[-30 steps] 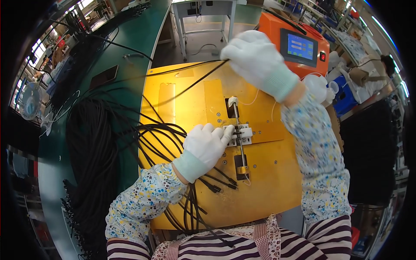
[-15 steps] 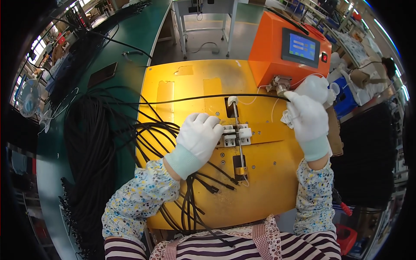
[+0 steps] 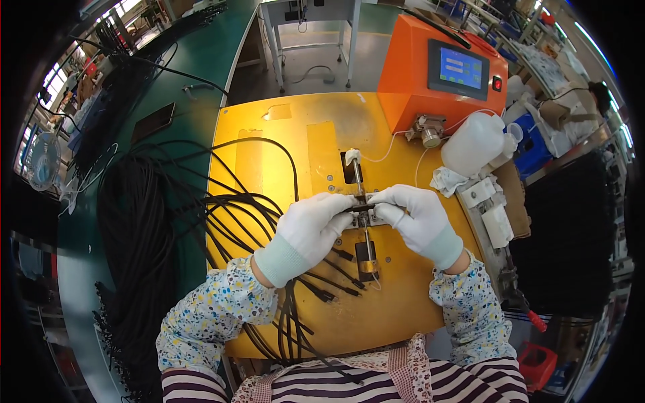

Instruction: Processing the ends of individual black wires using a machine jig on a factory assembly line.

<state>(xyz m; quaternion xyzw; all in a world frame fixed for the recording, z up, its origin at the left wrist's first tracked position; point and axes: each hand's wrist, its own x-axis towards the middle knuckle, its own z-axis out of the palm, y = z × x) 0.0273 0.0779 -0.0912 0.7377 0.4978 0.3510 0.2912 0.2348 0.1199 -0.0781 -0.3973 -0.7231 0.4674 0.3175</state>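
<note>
Both my hands wear white gloves and meet over a small metal clamp fixture [image 3: 374, 217] in the middle of a yellow machine plate [image 3: 403, 295]. Between my fingertips a black cable [image 3: 363, 208] lies level across the fixture. My left hand [image 3: 314, 225] pinches it from the left, and my right hand [image 3: 418, 218] pinches it from the right. The cable's length loops up behind my left hand toward the pile. Two thin metal rods point at the fixture from slots in front and behind. My fingers hide most of the fixture.
A large bundle of black cables [image 3: 138, 228] covers the green table [image 3: 195, 101] at left, its loose ends reaching onto the plate. An orange control box [image 3: 403, 80] with a screen stands at the back right. Beside it are a white plastic bottle [image 3: 474, 144] and a crumpled cloth [image 3: 447, 180].
My right hand has come from beside the bottle down to the fixture, bringing the cable with it. The stretched cable now bends in a loop. My left hand has closed on it.
</note>
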